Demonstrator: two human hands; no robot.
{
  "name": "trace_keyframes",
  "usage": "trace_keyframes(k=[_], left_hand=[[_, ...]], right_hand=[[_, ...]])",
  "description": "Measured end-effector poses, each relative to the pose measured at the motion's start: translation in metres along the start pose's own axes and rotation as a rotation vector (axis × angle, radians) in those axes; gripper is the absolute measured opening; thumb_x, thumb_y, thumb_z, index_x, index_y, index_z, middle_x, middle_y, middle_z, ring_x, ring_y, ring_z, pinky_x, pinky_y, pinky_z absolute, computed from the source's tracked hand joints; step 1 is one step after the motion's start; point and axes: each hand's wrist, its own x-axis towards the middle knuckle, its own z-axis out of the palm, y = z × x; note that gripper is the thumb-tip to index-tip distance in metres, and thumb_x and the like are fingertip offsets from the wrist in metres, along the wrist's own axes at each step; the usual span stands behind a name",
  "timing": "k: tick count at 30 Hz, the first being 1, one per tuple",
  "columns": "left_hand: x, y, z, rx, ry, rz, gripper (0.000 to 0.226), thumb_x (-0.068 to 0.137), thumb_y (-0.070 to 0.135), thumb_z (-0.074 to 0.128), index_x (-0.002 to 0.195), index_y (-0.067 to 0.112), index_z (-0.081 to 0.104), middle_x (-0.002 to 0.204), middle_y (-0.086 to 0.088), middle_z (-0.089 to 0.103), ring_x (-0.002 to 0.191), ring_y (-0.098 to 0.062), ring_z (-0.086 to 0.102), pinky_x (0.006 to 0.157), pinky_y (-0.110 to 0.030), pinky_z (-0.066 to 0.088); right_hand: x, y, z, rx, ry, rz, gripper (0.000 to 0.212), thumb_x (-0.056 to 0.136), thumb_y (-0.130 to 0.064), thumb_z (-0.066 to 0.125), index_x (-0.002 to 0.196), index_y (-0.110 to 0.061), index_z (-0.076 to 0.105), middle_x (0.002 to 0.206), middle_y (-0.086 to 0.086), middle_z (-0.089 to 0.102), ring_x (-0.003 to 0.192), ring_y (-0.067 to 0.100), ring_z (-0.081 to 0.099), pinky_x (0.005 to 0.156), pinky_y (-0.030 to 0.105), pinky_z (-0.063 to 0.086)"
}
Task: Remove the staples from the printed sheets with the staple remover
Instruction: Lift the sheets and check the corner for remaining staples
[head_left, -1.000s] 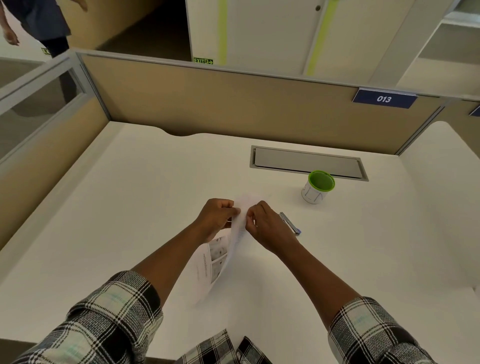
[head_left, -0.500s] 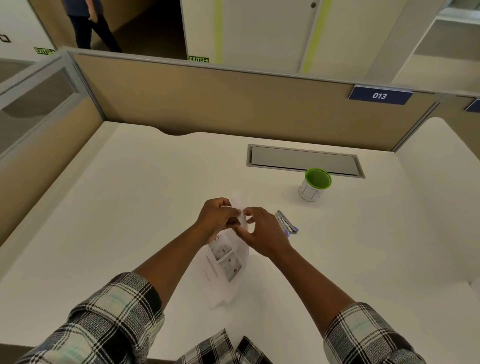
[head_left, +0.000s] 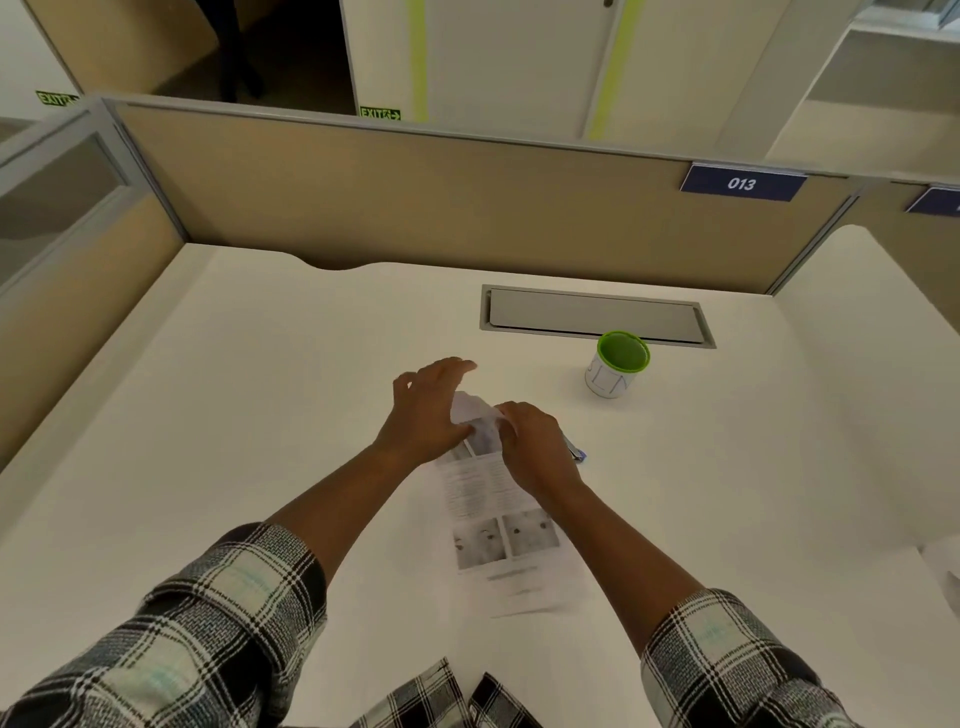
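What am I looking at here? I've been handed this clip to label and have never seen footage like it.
There is no machine here: a person in plaid sleeves wears one wide-angle camera on the head, looking down at their own hands. The white cubicle desk carries printed white paper sheets with text and grey photos, lying flat. The left hand, fingers spread, presses on the sheets' top end. The right hand pinches the curled-up top corner. A small metallic tool with a blue tip, probably the staple remover, lies on the desk, peeking out beside the right hand. Farther back stand a white cup with a green rim and a grey cable hatch.
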Motion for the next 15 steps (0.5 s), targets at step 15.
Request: trace_keyframes(k=[15], left_hand=[[0.016, -0.012, -0.002, -0.175, -0.119, 0.045, 0.025, 0.099, 0.027, 0.048, 0.096, 0.012, 0.067, 0.092, -0.001, 0.069, 0.079, -0.015, 0.063, 0.074, -0.022, 0.049]], right_hand=[[0.017, 0.043, 0.004, 0.305, 0.004, 0.116, 0.031, 0.087, -0.028, 0.069, 0.112, -0.013, 0.062, 0.103, -0.001, 0.070, 0.093, 0.013, 0.065, 0.085, 0.024, 0.050]])
